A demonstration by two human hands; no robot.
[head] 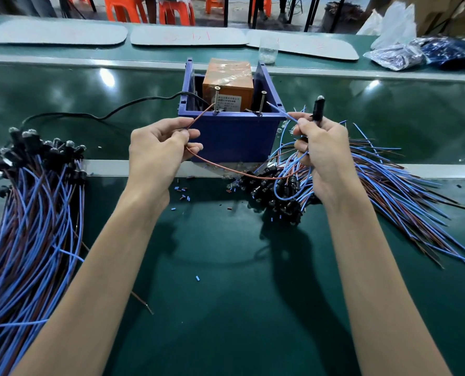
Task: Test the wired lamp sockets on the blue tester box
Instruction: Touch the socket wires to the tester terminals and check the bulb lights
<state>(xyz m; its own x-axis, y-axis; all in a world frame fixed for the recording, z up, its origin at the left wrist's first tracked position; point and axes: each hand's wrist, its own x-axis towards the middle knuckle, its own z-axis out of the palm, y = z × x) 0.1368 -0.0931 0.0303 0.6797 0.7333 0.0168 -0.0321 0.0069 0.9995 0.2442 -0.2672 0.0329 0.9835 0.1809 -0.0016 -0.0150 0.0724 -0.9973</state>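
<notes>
**Two wire ends, two screws**

Beside the left hand point(158, 147), on its outer side, a pile point(36, 199) of wired sockets is lying on the bench. That hand is pinching the brown wire point(198, 119) between thumb and forefinger, the other fingers curled under. The wire is running up and away from the fingertips, to their right, and its bare end is reaching the left screw point(216, 100) on the box point(231, 134); whether it is touching is hard to tell.

The right screw point(261, 103) is standing just beyond the blue wire point(279, 109), which is slanting up and leftward from the right hand point(326, 156), its tip seemingly just short. That hand is gripping both this wire and the socket point(317, 111), held upright above the knuckles, bulb uppermost. The blue tip probably needs only a small nudge leftward.
</notes>
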